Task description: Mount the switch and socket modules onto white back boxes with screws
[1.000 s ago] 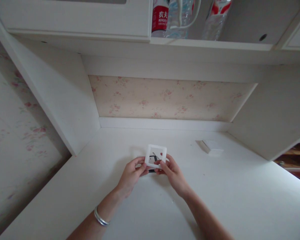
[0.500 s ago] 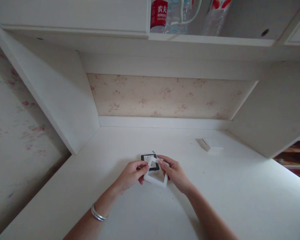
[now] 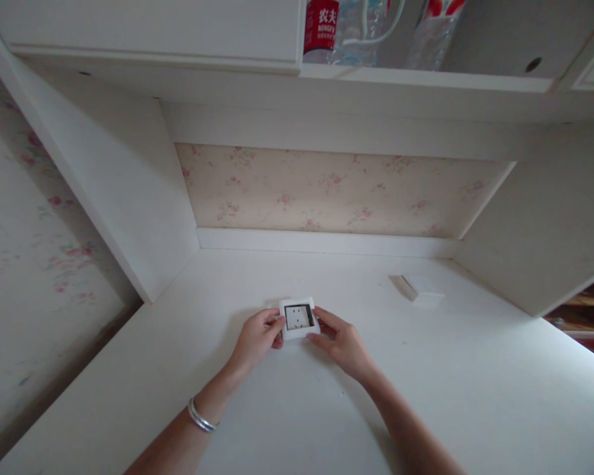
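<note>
Now that the white frame (image 3: 297,335) is set around the socket face (image 3: 297,318): two parts, held from both sides

Nearest: a silver bracelet (image 3: 202,417), worn on the left forearm. By the left hand (image 3: 256,335), the frame's left border is pinched, thumb on top, fingers tucked beneath. By the right hand (image 3: 345,346), the right end is gripped, a finger at the far corner, the thumb at the near edge; firmness cannot be told. The frame is thus placed directly between the hands, touched by both.

Change noted: the frame, held tilted on the near side of the socket face half a second ago, is now levelled around it. By judgement, the two parts are roughly matched; since a dark band (image 3: 311,315) is left showing, widest at right, full seating is not confirmed.

Farther: white desk (image 3: 129,382); on it, toward the right and well apart from the hands, a small white block (image 3: 426,289).

Farthest: floral wallpaper (image 3: 334,191), enclosed by white panels. Overhead, on a cabinet shelf (image 3: 426,76), a red-labelled bottle (image 3: 321,28) and a clear bottle (image 3: 433,39) are kept.
</note>
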The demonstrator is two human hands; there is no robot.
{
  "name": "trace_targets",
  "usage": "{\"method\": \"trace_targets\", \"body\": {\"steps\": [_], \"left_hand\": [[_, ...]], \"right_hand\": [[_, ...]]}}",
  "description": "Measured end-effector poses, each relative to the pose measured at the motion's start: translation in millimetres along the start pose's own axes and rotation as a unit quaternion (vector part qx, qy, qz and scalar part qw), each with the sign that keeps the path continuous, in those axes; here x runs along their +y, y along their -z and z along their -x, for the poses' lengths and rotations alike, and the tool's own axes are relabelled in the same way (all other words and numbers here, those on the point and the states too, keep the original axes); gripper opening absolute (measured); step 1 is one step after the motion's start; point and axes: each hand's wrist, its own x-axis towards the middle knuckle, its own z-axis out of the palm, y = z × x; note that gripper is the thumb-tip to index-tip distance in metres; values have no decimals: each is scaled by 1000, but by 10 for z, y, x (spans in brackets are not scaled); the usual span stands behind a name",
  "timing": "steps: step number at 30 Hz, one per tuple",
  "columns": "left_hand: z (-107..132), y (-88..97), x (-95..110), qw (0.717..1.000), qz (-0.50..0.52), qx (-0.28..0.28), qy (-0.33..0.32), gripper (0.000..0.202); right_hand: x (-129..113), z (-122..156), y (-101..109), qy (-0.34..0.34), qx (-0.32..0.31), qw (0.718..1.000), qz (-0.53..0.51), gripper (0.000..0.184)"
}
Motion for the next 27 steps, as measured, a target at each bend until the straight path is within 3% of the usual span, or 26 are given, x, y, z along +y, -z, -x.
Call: {"method": "trace_targets", "body": {"steps": [5, 9, 19, 27], "left_hand": [[-55, 27, -99, 998, -55, 12, -42, 44], [-65, 32, -141, 994, -95, 11, -50, 44], [-96, 27, -197, 991, -120, 4, -55, 46], [-100, 90, -133, 993, -70, 6, -99, 49]], "right_hand": [[65, 7, -5, 11, 26, 992, 119, 45], [115, 16, 2, 27, 18, 984, 174, 52], [71, 28, -4, 33, -7, 974, 222, 47], [79, 46, 3, 43, 4, 979, 198, 45]]}}
